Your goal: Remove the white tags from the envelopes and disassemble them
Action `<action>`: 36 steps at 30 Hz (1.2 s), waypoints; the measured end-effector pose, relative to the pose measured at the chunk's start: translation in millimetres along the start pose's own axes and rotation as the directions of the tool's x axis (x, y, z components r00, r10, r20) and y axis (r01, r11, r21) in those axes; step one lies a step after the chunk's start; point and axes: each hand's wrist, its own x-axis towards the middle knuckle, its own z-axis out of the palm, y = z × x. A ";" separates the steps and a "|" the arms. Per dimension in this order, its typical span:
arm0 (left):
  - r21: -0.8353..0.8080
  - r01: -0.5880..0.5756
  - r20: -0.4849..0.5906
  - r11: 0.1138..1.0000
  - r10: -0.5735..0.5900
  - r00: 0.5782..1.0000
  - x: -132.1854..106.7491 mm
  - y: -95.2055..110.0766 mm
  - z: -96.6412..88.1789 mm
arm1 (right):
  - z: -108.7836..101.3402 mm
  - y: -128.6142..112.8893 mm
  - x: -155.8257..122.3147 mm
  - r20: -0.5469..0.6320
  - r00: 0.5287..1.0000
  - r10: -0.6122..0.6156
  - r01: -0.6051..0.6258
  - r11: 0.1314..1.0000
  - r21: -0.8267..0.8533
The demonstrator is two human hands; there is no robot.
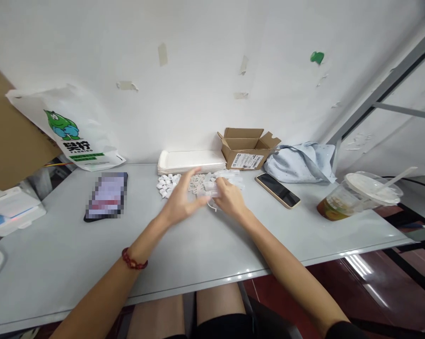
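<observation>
My right hand [229,197] is closed around a clear plastic tube [211,192], which points left. Just below that hand, a thin white curved strip [211,206] hangs or lies; I cannot tell if it joins the tube. My left hand [180,201] is open and slightly blurred, thumb and fingers spread, close to the tube's left end; whether the thumb touches it is unclear. Beyond the hands lie white caps [166,184], a heap of small off-white parts [197,182] and more clear tubes [233,176], partly hidden by my right hand.
A stack of white trays [194,161] and an open cardboard box [246,149] stand against the wall. A phone [278,189], a cloth bundle [300,162] and a drink cup [350,195] are on the right. Leftward are another phone [106,197] and a white bag [73,129].
</observation>
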 end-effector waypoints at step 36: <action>-0.392 0.494 0.492 0.777 -0.277 0.826 7.4 10.7 2.3 | -1.2 28.2 15.1 -0.241 0.962 -0.125 0.123 0.992 -0.026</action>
